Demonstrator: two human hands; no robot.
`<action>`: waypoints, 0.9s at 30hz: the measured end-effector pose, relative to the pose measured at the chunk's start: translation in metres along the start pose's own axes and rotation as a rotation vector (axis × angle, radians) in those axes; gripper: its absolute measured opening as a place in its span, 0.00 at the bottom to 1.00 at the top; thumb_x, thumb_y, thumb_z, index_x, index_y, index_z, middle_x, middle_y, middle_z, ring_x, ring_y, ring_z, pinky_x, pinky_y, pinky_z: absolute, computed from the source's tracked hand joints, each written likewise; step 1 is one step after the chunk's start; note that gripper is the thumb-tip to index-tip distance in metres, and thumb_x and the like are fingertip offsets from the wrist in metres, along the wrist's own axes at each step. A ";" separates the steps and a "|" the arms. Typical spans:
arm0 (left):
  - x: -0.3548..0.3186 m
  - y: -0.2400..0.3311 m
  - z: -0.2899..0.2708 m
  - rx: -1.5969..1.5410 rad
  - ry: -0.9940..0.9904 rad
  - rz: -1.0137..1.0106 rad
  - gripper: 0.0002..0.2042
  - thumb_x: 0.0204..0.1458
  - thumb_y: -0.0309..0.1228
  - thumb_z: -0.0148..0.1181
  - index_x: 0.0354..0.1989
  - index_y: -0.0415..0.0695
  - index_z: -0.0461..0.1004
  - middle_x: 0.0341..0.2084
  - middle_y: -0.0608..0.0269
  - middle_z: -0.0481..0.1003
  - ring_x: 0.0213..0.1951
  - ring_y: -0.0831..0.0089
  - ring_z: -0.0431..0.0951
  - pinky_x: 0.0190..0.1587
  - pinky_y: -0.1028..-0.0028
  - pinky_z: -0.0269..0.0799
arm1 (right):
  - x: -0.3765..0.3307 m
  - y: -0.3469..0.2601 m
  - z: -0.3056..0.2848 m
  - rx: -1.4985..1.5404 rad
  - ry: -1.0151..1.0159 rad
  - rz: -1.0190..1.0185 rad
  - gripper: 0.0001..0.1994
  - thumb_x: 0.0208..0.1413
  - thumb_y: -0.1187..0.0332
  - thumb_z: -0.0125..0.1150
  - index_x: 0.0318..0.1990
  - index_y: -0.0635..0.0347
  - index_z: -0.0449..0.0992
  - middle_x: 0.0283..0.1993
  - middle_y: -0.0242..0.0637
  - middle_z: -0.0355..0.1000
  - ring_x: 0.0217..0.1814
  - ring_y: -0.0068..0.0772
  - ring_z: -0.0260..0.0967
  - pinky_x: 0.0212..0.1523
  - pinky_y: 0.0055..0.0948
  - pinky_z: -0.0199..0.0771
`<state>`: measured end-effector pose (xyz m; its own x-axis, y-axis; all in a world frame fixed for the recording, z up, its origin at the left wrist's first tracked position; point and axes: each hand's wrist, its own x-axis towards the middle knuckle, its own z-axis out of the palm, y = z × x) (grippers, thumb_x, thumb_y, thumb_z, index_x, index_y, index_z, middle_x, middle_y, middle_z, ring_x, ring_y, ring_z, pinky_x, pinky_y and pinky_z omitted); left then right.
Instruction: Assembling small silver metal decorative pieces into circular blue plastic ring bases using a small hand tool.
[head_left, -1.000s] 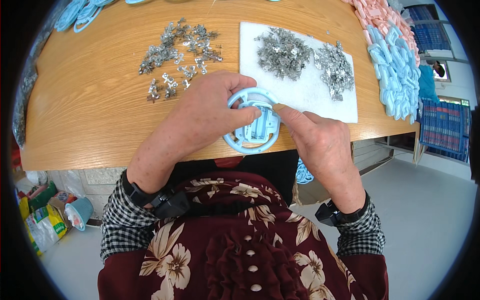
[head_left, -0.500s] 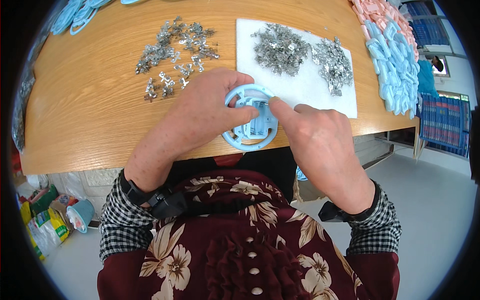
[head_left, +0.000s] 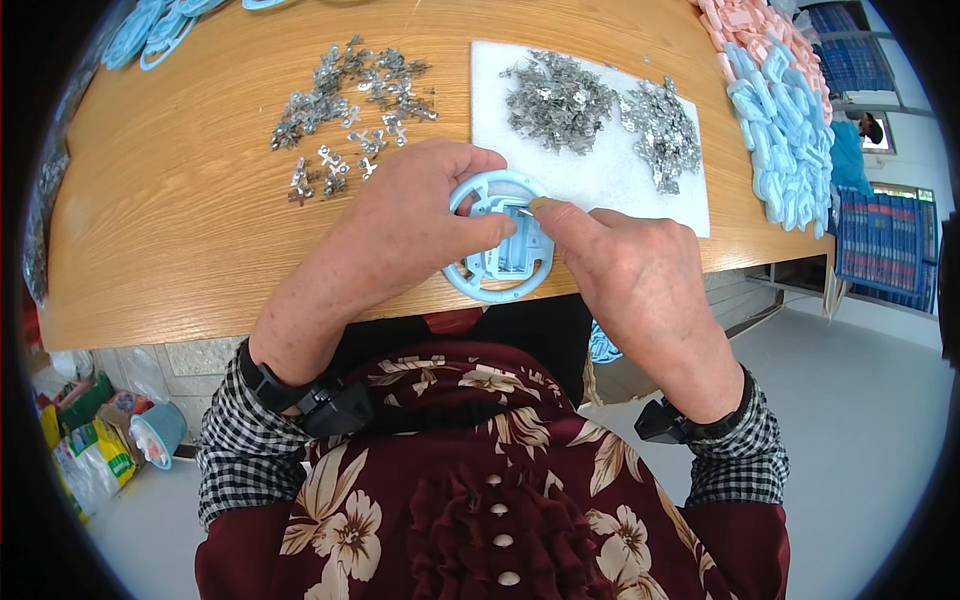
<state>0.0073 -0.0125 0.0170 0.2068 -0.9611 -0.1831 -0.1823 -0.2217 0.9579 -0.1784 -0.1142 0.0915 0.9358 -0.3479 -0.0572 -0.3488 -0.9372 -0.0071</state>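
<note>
At the near edge of a curved wooden bench [head_left: 180,250], a person's left hand [head_left: 415,225] clamps one round, light-blue plastic wheel-shaped part [head_left: 500,240], fingers wrapped over its rim and thumb pressed against its boxy centre. The right hand [head_left: 625,265] pinches a small silvery metal piece [head_left: 522,210], too tiny to make out, against the part's hub, forefinger and thumb closed together. Behind the hands lies one white rectangular mat [head_left: 600,175] bearing two heaps of small grey metal clips [head_left: 560,95]; a third, looser scatter of similar clips [head_left: 350,100] spreads across the bare wood toward the far left. Along the bench's right edge runs a pile of pale-blue plastic mouldings [head_left: 785,130], too many to count, with pink ones [head_left: 745,25] at the far right corner.
</note>
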 end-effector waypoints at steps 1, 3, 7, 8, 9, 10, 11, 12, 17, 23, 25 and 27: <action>0.000 0.000 0.000 0.001 0.000 -0.002 0.24 0.51 0.27 0.69 0.56 0.31 0.73 0.40 0.62 0.79 0.41 0.79 0.78 0.45 0.77 0.76 | 0.001 -0.001 -0.001 -0.015 -0.010 -0.005 0.10 0.56 0.71 0.60 0.46 0.49 0.78 0.24 0.36 0.73 0.25 0.42 0.75 0.24 0.40 0.72; -0.001 0.000 0.000 0.003 0.000 -0.005 0.24 0.51 0.27 0.69 0.55 0.31 0.74 0.40 0.62 0.79 0.41 0.79 0.77 0.45 0.77 0.76 | 0.002 -0.002 -0.002 -0.045 -0.030 -0.015 0.10 0.56 0.71 0.60 0.45 0.49 0.77 0.23 0.35 0.72 0.25 0.42 0.75 0.23 0.40 0.72; -0.001 0.001 0.000 -0.014 -0.008 -0.014 0.23 0.51 0.27 0.69 0.55 0.31 0.74 0.40 0.63 0.79 0.40 0.80 0.77 0.45 0.77 0.76 | 0.005 -0.005 -0.004 -0.061 -0.042 -0.018 0.09 0.55 0.71 0.59 0.43 0.51 0.76 0.21 0.35 0.71 0.24 0.43 0.75 0.23 0.41 0.71; -0.001 0.002 0.000 -0.006 -0.011 -0.013 0.23 0.51 0.27 0.69 0.55 0.31 0.74 0.40 0.63 0.79 0.40 0.80 0.77 0.45 0.77 0.76 | 0.005 -0.006 -0.004 -0.064 -0.051 -0.011 0.08 0.54 0.71 0.59 0.43 0.51 0.76 0.21 0.35 0.71 0.24 0.43 0.74 0.23 0.41 0.72; -0.001 0.002 0.000 0.002 -0.015 -0.011 0.23 0.51 0.27 0.69 0.55 0.32 0.74 0.40 0.63 0.79 0.40 0.80 0.77 0.45 0.77 0.76 | 0.005 -0.007 -0.005 -0.067 -0.060 -0.003 0.08 0.54 0.71 0.59 0.42 0.52 0.75 0.21 0.36 0.72 0.24 0.43 0.74 0.23 0.41 0.72; -0.001 0.003 0.000 0.026 -0.020 -0.001 0.23 0.51 0.27 0.69 0.55 0.32 0.74 0.40 0.63 0.80 0.40 0.80 0.77 0.44 0.77 0.76 | 0.006 -0.008 -0.007 -0.066 -0.067 -0.004 0.08 0.54 0.71 0.59 0.41 0.52 0.75 0.21 0.36 0.72 0.24 0.44 0.74 0.23 0.41 0.72; 0.000 0.004 0.000 0.051 -0.025 0.009 0.23 0.51 0.27 0.69 0.55 0.32 0.74 0.40 0.63 0.80 0.40 0.80 0.78 0.44 0.77 0.76 | 0.008 -0.010 -0.009 -0.064 -0.073 -0.003 0.07 0.54 0.71 0.59 0.41 0.52 0.74 0.21 0.36 0.72 0.24 0.44 0.74 0.23 0.41 0.72; 0.000 0.004 0.000 0.076 -0.032 0.020 0.22 0.50 0.27 0.69 0.54 0.33 0.74 0.40 0.63 0.80 0.40 0.80 0.78 0.44 0.77 0.75 | 0.009 -0.011 -0.010 -0.063 -0.079 -0.001 0.06 0.54 0.72 0.59 0.40 0.53 0.74 0.21 0.36 0.72 0.24 0.44 0.74 0.23 0.41 0.72; -0.003 0.006 0.001 -0.021 -0.011 -0.016 0.19 0.51 0.27 0.67 0.51 0.34 0.75 0.40 0.63 0.79 0.41 0.80 0.78 0.45 0.77 0.75 | 0.007 -0.003 -0.012 0.028 -0.056 -0.068 0.06 0.57 0.72 0.58 0.42 0.55 0.72 0.22 0.40 0.73 0.25 0.47 0.74 0.24 0.42 0.71; -0.011 0.007 0.003 -0.191 0.031 0.022 0.19 0.59 0.24 0.54 0.59 0.34 0.68 0.45 0.60 0.78 0.46 0.76 0.78 0.48 0.74 0.75 | -0.020 0.014 -0.003 0.475 0.124 0.249 0.07 0.66 0.67 0.55 0.46 0.58 0.74 0.29 0.42 0.77 0.31 0.49 0.77 0.30 0.40 0.74; -0.012 0.004 0.002 -0.485 -0.005 -0.025 0.19 0.62 0.26 0.49 0.61 0.35 0.65 0.48 0.57 0.77 0.49 0.72 0.79 0.49 0.71 0.76 | -0.027 0.013 0.008 0.638 0.177 0.310 0.08 0.67 0.68 0.55 0.49 0.59 0.74 0.34 0.44 0.78 0.34 0.47 0.79 0.34 0.38 0.76; -0.015 0.007 0.001 -0.780 -0.032 -0.105 0.20 0.65 0.29 0.47 0.63 0.35 0.63 0.51 0.53 0.76 0.51 0.66 0.79 0.51 0.68 0.78 | -0.031 0.005 0.020 0.836 0.294 0.260 0.10 0.67 0.71 0.54 0.52 0.59 0.74 0.40 0.47 0.79 0.39 0.43 0.80 0.37 0.36 0.77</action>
<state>0.0017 0.0005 0.0260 0.1557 -0.9484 -0.2761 0.5660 -0.1434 0.8118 -0.2099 -0.1075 0.0732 0.7584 -0.6444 0.0974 -0.3656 -0.5444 -0.7549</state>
